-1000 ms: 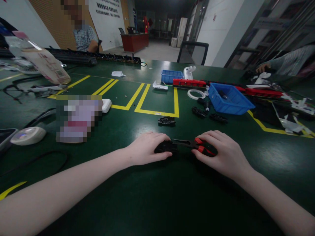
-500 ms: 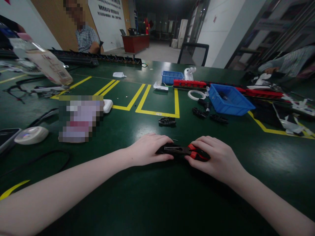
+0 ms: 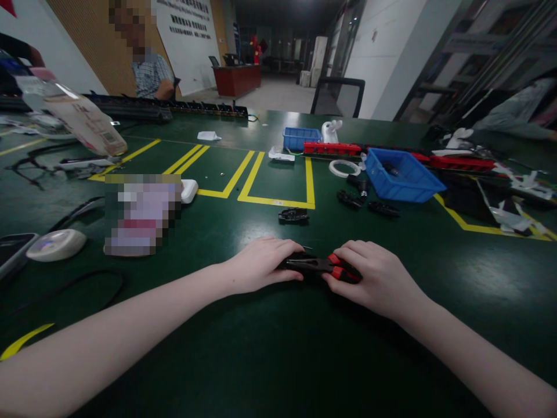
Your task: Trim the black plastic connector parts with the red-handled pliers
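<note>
My right hand (image 3: 376, 278) is closed round the red and black handles of a pair of pliers (image 3: 319, 265). The jaws point left and reach a small black plastic part (image 3: 289, 259). My left hand (image 3: 261, 266) pinches that part between thumb and fingers, which hide most of it. Just beyond the jaws, a thin metal pin (image 3: 307, 248) shows. Farther out on the green table lies a black plastic part (image 3: 293, 215). Two more black parts, one on the left (image 3: 350, 198) and one on the right (image 3: 383, 209), rest near the larger blue bin.
The larger blue bin (image 3: 402, 180) stands right of a white tape roll (image 3: 344, 168); a smaller blue bin (image 3: 301, 139) is farther back. Red strips (image 3: 333, 149) lie behind. On the left are a phone (image 3: 143, 220), a bottle (image 3: 85, 122) and cables. A person (image 3: 152, 78) sits across.
The view has shifted slightly. My right hand and the pliers have come a little left, toward my left hand. Both hands keep their hold.
</note>
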`<state>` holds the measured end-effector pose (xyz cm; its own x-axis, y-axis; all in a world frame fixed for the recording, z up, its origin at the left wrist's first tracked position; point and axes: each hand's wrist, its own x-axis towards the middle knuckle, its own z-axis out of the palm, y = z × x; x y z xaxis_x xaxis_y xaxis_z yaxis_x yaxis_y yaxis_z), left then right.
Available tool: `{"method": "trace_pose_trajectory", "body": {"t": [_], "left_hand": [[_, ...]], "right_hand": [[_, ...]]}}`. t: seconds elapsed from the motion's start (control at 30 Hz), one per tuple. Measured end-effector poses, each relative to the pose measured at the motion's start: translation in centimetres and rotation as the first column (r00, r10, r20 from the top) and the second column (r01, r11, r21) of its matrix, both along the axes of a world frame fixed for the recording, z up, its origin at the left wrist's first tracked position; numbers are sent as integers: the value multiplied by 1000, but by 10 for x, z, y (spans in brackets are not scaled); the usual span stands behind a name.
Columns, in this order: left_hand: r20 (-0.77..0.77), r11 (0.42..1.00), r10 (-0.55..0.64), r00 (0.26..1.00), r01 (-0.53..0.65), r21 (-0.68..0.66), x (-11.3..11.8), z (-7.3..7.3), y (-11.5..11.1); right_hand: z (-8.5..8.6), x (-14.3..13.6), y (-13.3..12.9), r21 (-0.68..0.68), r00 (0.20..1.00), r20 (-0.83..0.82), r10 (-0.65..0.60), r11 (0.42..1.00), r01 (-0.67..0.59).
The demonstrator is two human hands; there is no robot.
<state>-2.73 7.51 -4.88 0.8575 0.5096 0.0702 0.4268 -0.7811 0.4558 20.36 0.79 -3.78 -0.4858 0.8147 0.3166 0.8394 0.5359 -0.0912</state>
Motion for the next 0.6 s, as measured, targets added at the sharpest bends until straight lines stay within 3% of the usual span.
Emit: {"method": "trace_pose_trajectory", "body": {"t": [0.6], "left_hand": [[-25,1000,0,1000,1,20,3,-1,2]], "right_hand": [[1,0,-1,-34,1000,25,3,999,-2]]}}
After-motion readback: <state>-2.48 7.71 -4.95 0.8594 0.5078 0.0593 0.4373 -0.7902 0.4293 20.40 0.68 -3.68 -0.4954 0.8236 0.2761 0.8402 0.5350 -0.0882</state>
